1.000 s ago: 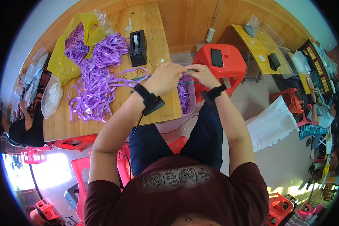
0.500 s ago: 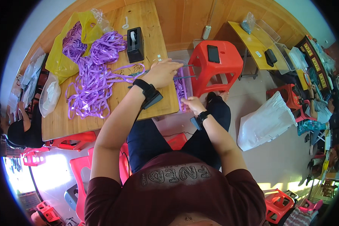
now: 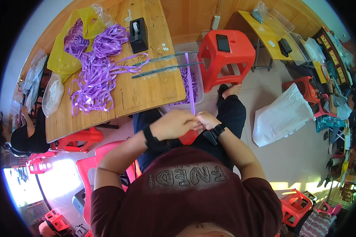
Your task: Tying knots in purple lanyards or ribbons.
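A purple satin ribbon (image 3: 190,85) runs taut from two dark thin rods (image 3: 158,72) down to my hands in front of my lap. My right hand (image 3: 208,120) is closed on its lower end. My left hand (image 3: 174,124) meets it there, fingers curled and pressed against the right fingertips; what they pinch is hidden. The rods are taped to the wooden table (image 3: 146,94) and reach across to the red stool (image 3: 227,55). Beneath them stands a clear plastic bin (image 3: 201,85) holding many purple ribbon pieces (image 3: 182,96).
Left on the table lies a loose heap of purple ribbon (image 3: 93,89), with more in a yellow plastic bag (image 3: 61,59). A black tape dispenser (image 3: 138,37) stands at the back. A phone (image 3: 222,43) rests on the stool. On the floor at right is a white sack (image 3: 279,116).
My left hand has come back from the rods to my right hand, near my lap. A ribbon now stretches between the rods and my hands. The view has shifted slightly.
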A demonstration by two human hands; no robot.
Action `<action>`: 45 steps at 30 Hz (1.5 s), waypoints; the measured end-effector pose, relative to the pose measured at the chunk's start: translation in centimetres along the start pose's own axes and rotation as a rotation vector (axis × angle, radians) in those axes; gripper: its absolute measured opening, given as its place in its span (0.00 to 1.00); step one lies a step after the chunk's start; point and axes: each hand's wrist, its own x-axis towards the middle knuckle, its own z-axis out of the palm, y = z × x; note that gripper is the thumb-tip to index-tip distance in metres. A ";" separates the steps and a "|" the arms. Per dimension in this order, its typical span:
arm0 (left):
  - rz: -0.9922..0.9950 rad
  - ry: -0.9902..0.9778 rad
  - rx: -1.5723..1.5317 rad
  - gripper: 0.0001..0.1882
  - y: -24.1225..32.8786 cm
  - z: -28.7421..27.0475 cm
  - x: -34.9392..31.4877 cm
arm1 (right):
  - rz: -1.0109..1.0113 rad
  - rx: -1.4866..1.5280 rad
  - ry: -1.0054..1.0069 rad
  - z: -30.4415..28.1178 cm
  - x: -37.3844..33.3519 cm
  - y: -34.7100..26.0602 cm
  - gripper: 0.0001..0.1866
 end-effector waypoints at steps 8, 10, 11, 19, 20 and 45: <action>-0.290 0.342 -0.502 0.11 -9.9 8.7 2.0 | -0.019 0.056 -0.109 2.6 -2.7 -0.2 0.16; -0.239 0.246 -0.593 0.11 -9.9 8.5 0.9 | -0.040 0.100 -0.094 2.2 -2.6 -0.9 0.13; -0.194 0.156 -0.680 0.11 -9.7 8.3 0.0 | -0.060 0.141 -0.088 2.3 -2.5 -1.5 0.11; -0.187 0.213 -0.653 0.10 -8.8 7.1 -2.0 | -0.295 -0.243 0.032 -0.3 -1.0 -3.1 0.13; -0.205 0.280 -0.611 0.12 -8.3 7.0 -1.4 | -0.214 -0.375 0.011 -1.3 -0.5 -2.0 0.16; -0.281 0.474 -0.416 0.16 -9.3 8.5 2.0 | -0.531 -0.144 0.164 2.4 -8.4 -4.4 0.13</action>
